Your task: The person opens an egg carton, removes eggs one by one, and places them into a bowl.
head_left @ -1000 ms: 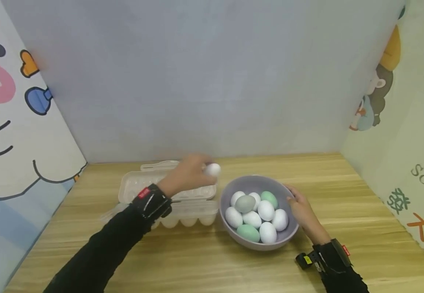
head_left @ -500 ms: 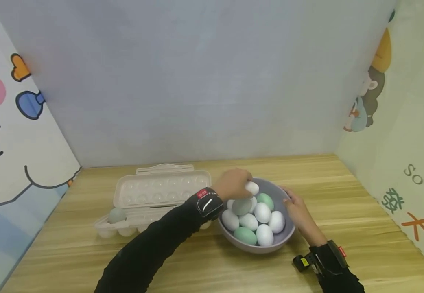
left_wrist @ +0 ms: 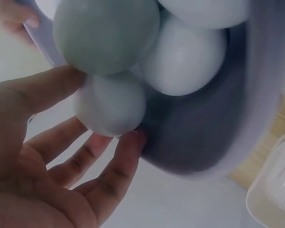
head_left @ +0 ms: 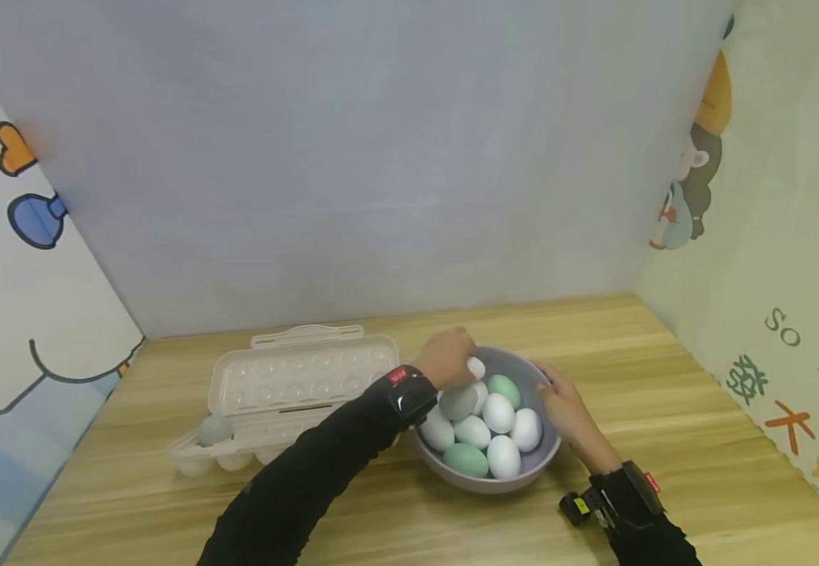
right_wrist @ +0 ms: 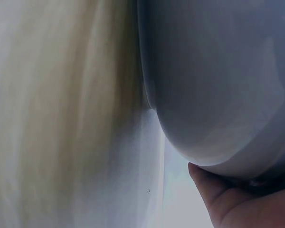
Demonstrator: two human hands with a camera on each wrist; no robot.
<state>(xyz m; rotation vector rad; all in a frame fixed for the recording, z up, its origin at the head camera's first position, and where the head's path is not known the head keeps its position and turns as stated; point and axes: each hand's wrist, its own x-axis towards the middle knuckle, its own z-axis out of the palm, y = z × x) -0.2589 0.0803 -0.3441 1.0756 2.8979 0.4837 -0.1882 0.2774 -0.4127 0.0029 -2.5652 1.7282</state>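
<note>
My left hand (head_left: 445, 356) reaches into the back left of a greyish-purple bowl (head_left: 489, 484). Its thumb and fingers hold a white egg (left_wrist: 111, 105), which sits beside a grey-green egg (left_wrist: 107, 35) in the left wrist view. Several more white and green eggs (head_left: 465, 461) fill the bowl. On the bowl's right side, my right hand (head_left: 569, 405) grips the rim, thumb over the edge; its other fingers are mostly hidden. A clear plastic egg carton (head_left: 303, 377) lies to the left with its lid raised back. One grey-green egg (head_left: 214, 430) rests in its left end.
A pale wall (head_left: 381, 181) stands behind the wooden table (head_left: 374, 519). Printed panels close off the left and right sides. My left forearm (head_left: 310, 479) crosses in front of the carton and hides part of its tray.
My left hand has carried the white egg rightward from above the carton into the bowl, uncovering the carton's grey-green egg. The right hand has stayed on the rim. The head view has shifted slightly.
</note>
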